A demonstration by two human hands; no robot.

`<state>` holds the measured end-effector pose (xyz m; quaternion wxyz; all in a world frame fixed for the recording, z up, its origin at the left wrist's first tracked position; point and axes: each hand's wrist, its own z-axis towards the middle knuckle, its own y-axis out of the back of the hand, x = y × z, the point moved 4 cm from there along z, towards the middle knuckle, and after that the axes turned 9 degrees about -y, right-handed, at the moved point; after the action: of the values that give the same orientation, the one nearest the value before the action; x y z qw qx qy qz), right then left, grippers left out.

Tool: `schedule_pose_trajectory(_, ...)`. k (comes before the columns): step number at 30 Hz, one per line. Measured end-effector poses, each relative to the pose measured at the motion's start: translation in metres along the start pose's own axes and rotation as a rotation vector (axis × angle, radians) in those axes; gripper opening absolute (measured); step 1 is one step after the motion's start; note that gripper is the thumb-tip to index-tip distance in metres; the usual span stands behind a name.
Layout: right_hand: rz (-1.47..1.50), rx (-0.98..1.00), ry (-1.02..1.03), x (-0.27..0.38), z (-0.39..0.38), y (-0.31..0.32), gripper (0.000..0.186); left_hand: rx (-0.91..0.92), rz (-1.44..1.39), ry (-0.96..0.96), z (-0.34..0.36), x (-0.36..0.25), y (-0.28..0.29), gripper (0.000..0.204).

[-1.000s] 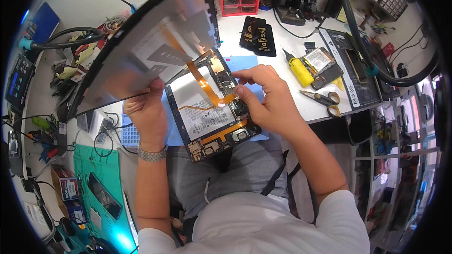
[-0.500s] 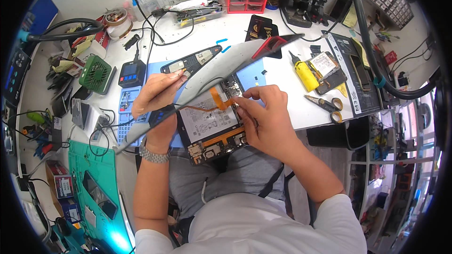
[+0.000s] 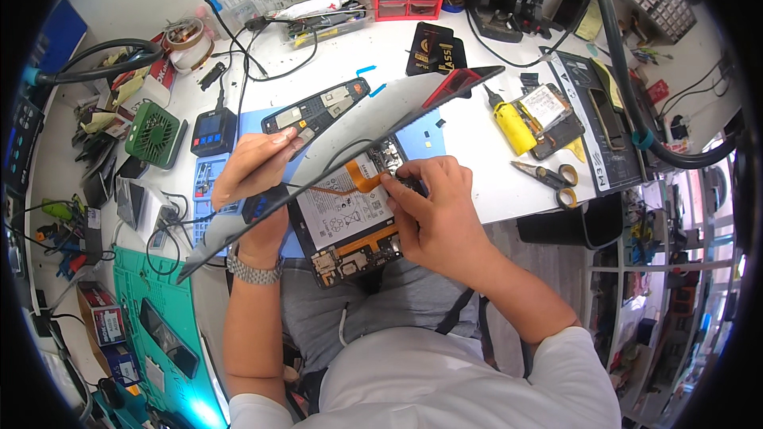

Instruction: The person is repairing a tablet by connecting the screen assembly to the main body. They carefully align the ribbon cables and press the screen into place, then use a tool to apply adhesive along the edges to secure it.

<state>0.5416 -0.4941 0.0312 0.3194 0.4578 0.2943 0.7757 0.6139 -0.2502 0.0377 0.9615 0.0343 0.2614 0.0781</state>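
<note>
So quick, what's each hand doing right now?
Left hand: closed, holding the tablet screen panel.
Right hand: fingers pressing the orange ribbon cable.

The left hand (image 3: 253, 165) is gripping a thin screen panel (image 3: 350, 129) whose underside is looking like smooth, dull grey metal, with a glossy dark edge. Under the right hand's (image 3: 441, 218) fingertips, an orange flex ribbon (image 3: 362, 179) is showing a satiny plastic film. Below those fingers, the opened tablet body (image 3: 350, 226) is showing a matt white paper-like battery label. A shiny metal watch band (image 3: 253, 272) is circling the left wrist.
</note>
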Motion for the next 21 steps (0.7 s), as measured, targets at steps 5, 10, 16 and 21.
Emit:
schedule_pose_trajectory(5, 0.007, 0.013, -0.004, 0.001, 0.002, -0.001, 0.041, -0.008, -0.011, 0.016, -0.001, 0.000, 0.001, 0.020)
schedule_pose_trajectory(10, -0.006, 0.020, -0.017, 0.002, 0.001, -0.005, 0.043, -0.058, -0.063, 0.011, 0.000, -0.003, 0.000, 0.018)
schedule_pose_trajectory(16, -0.030, 0.045, -0.064, 0.008, 0.001, -0.008, 0.046, -0.060, -0.010, -0.048, 0.002, 0.000, 0.003, 0.016)
schedule_pose_trajectory(21, -0.062, 0.048, -0.101, 0.016, -0.002, -0.011, 0.050, -0.101, -0.099, 0.004, 0.005, -0.002, -0.001, 0.021)
